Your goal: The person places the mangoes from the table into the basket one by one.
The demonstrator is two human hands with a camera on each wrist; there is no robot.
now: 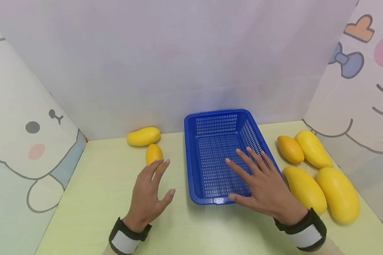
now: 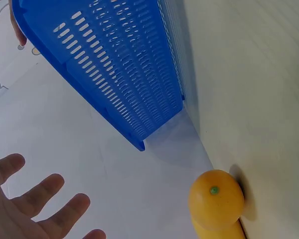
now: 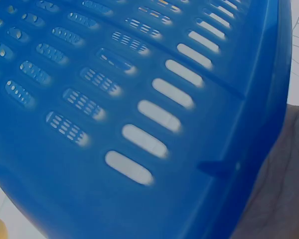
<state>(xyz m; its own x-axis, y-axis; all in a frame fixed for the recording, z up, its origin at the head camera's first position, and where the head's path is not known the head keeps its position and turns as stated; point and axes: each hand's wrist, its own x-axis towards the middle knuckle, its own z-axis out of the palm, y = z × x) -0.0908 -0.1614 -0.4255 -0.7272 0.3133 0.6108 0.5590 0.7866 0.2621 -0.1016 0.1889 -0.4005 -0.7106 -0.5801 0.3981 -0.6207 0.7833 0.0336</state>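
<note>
A blue plastic basket (image 1: 215, 166) with slotted walls stands on the table, its inside bare. My right hand (image 1: 268, 187) is spread over the basket's near right corner, fingers straight and holding nothing. The right wrist view is mostly filled by the basket's wall (image 3: 65, 189), with part of the palm (image 3: 284, 184) at the edge. Left of the basket, my left hand (image 1: 148, 196) hovers with fingers apart, nothing in it. Just beyond its fingertips lies a small orange-yellow mango (image 1: 154, 153), partly covered by them in the head view. A larger yellow mango (image 1: 143, 136) lies behind that one.
Right of the basket lie several mangoes: a small orange one (image 1: 290, 149) and larger yellow ones, among them one at the front right (image 1: 338, 194). A pale wall (image 1: 146, 71) rises behind the table (image 1: 92, 198). Cartoon-printed panels (image 1: 25, 148) flank both sides.
</note>
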